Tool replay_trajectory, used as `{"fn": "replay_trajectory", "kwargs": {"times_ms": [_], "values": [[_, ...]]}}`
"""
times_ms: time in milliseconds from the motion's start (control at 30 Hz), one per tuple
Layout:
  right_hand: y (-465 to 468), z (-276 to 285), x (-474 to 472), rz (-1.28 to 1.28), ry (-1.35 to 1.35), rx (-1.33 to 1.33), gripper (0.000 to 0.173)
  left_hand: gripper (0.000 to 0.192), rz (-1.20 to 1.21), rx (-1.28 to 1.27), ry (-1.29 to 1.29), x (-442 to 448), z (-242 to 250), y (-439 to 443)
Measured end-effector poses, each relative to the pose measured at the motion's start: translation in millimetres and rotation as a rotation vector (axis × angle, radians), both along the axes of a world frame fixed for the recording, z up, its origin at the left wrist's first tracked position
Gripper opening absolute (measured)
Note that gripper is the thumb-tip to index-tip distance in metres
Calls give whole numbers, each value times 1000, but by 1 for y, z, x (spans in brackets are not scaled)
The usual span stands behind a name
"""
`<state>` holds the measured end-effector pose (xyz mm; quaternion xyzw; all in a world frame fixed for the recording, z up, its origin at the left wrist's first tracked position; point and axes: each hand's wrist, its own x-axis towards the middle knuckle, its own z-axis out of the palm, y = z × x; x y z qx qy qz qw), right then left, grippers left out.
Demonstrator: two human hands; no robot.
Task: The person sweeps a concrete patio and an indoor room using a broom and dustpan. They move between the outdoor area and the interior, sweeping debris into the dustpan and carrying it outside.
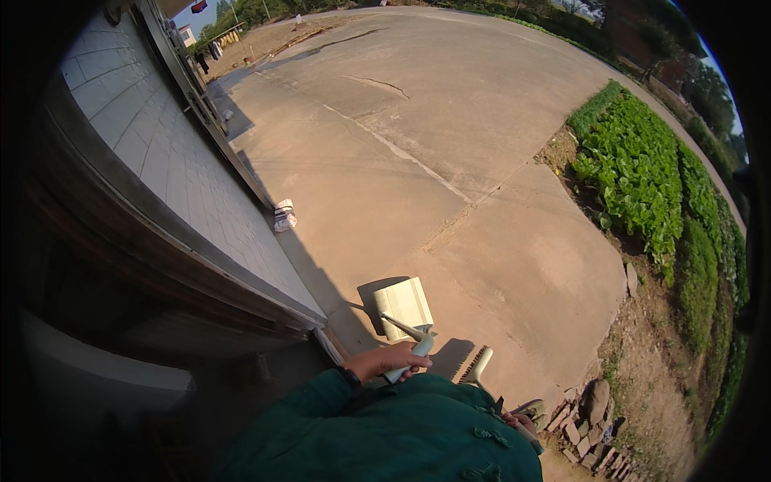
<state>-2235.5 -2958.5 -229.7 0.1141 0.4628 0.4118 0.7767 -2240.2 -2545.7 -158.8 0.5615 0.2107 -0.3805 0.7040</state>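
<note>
My left hand is closed around the pale green grip of a long-handled dustpan, in front of my body. The cream plastic pan of this dustpan is beyond the hand, over the sunlit concrete, with its shadow to the left. Low on the right, my right hand grips a broom's handle, partly hidden by my green sleeve and clothing. The broom head, pale with dark bristles, shows just right of the dustpan. Its bristles face left.
A white-tiled wall and a door frame line the left. By the wall lies a crumpled bag. Leafy vegetables grow in a bed at right. Broken bricks and stones edge the cracked concrete yard.
</note>
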Motion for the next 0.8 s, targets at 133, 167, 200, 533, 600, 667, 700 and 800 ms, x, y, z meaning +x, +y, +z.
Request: {"fn": "replay_trajectory", "kwargs": {"times_ms": [133,167,200,533,600,667,700,800], "values": [[2,1,5,42,-37,1,10,29,38,-16,-4,-4,1,1],[2,0,7,30,-27,24,10,29,51,-1,-4,-4,1,1],[2,-1,9,60,-41,-21,10,29,61,2,-6,-5,1,2],[-2,-15,25,132,-26,-83,10,28,108,-36,16,-5,1,4],[-5,-18,27,170,-71,-14,11,27,109,-27,8,-4,1,3],[-7,-21,30,229,-142,155,20,27,109,-29,3,-3,1,2],[-7,-21,31,252,-132,139,24,26,112,-28,7,-2,0,2],[-6,-19,35,227,-89,109,15,26,111,-38,0,-1,1,2]]}}
